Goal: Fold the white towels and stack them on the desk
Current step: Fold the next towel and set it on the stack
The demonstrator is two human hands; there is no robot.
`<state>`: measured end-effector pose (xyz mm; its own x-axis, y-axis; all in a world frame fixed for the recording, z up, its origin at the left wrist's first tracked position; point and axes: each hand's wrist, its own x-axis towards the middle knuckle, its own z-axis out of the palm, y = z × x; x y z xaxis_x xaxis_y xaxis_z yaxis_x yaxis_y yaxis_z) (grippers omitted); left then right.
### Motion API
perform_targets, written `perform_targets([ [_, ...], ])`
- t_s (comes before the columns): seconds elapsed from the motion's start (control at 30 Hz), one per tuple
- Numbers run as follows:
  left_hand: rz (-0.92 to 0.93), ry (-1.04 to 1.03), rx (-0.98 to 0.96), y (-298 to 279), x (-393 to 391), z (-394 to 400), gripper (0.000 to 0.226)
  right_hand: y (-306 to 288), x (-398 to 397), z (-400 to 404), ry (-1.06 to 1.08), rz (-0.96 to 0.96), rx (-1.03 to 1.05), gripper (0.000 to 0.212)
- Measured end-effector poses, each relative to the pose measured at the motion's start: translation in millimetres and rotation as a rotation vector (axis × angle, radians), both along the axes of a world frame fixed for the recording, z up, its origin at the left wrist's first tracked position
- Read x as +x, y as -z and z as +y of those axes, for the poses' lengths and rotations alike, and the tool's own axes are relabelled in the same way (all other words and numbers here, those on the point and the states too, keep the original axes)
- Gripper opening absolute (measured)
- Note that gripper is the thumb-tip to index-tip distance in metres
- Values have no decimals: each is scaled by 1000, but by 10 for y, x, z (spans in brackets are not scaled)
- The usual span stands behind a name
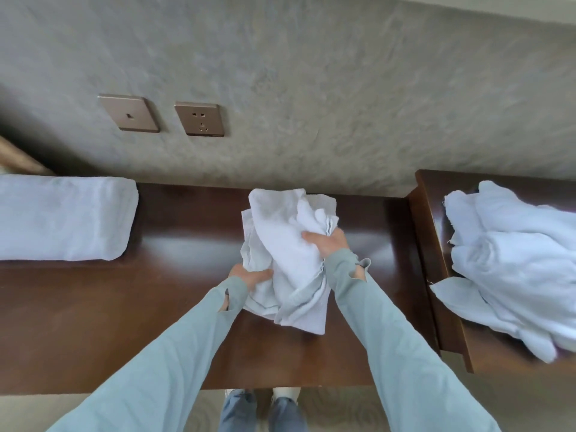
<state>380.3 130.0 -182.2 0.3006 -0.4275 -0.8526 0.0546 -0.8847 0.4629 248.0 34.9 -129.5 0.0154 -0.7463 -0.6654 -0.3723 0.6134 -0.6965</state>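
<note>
Crumpled white towel (288, 254) sits bunched mid-tabletop (174, 294), dark brown wood, glossy. Towel is the landmark for everything below.

Left hand (251, 275) is at the towel's lower left edge, fingers curled into the cloth, closed on a fold of it. Right hand (327, 243) is on the towel's right side, near its upper part, fingers wrapped over a gathered bunch of fabric, thumb across the top; closed on the towel as well. Both in pale grey-green sleeves (402, 353), each cuff with a thumb slit.

Towel is not flat: several loose layers, one flap hanging toward the near edge of the tabletop, the far end lying close to the wall (311, 88). Can't tell how much of it is lifted off the wood.

Well to the left of the towel: folded white towel stack (62, 218), neat, rounded edge, on the same tabletop, partly cut off by the frame.

Well to the right of the towel: pile of unfolded white towels (511, 260) heaped on a raised side unit (433, 244), same dark wood, one corner drooping over its edge.

Beyond the towel and to the left, on the grey textured wall: blank switch plate (129, 113) and power socket (199, 119), side by side, bronze finish.

Below the towel, past the near tabletop edge: jeans and light shoes (282, 394) on the floor.
</note>
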Motion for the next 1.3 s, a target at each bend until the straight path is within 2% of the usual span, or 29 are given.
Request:
perform_targets([
  [0.1,-144,19,-100,-182,60,25,38,-280,29,-90,42,-76,-152,38],
  [0.2,-287,51,-212,-482,186,61,45,-698,18,-237,45,-66,-330,36],
  [0.37,-480,-118,-376,-947,589,56,48,-1321,-241,-489,149,-83,-568,23],
  [0.4,-518,-154,-396,-1010,660,48,49,-1341,-347,-493,170,-55,-608,25],
  [0.47,-588,-232,-391,-1066,767,51,53,-1263,-584,-451,247,68,-652,43],
  [0.53,-668,-215,-272,-988,832,114,56,-959,-831,-341,333,174,-583,51],
  [0.6,-689,-125,-129,-792,829,269,59,-527,-1054,-141,360,319,-411,43],
  [0.7,-636,-29,-3,-403,720,576,57,102,-1272,183,271,432,-154,46],
  [0.77,-617,50,77,-178,634,703,56,383,-1314,351,209,446,-99,48],
  [0.9,-634,229,150,28,571,708,49,490,-1218,449,119,484,-191,34],
  [1.0,-661,263,125,32,554,619,45,408,-1136,332,45,512,-247,22],
  [1.23,-765,355,54,-49,584,443,47,386,-1264,219,-62,540,-329,12],
  [1.3,-795,363,93,-48,693,490,48,439,-1493,242,-4,584,-352,16],
])
